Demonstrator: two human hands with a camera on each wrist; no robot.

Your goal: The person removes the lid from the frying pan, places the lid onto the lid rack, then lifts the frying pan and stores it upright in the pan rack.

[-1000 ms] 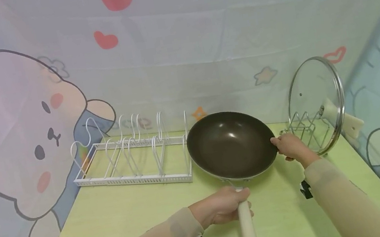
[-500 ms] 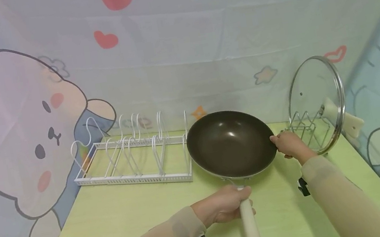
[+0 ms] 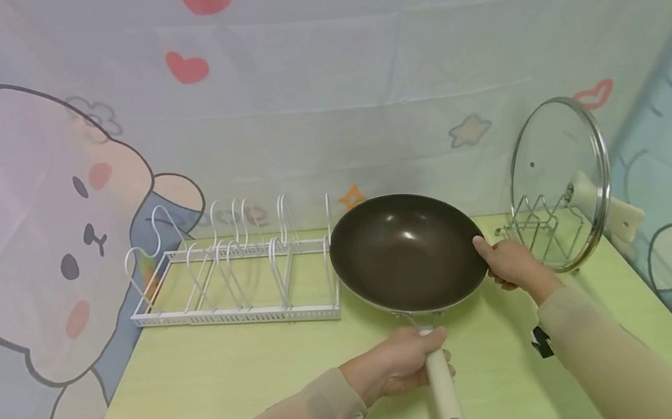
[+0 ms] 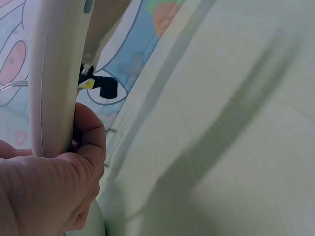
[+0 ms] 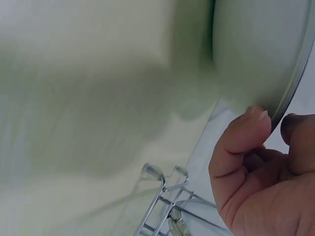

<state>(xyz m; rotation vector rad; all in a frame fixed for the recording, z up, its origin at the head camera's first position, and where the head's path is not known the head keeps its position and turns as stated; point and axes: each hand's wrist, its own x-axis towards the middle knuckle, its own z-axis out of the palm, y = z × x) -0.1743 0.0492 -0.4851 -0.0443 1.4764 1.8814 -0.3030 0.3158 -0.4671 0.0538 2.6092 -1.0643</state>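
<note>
Nearest, the left hand (image 3: 396,362) grips the pale handle (image 3: 442,387) of a dark wok (image 3: 409,256), tilted mid-scene over the green table (image 3: 226,388); the right hand (image 3: 512,264) pinches its right rim; farther left stands a white rack (image 3: 241,317); far right, a glass lid (image 3: 556,163) stands upright at a wire stand (image 3: 537,227).

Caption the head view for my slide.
Left hand gripping handle, right hand pinching rim: dark pan between white rack and glass lid.
</note>
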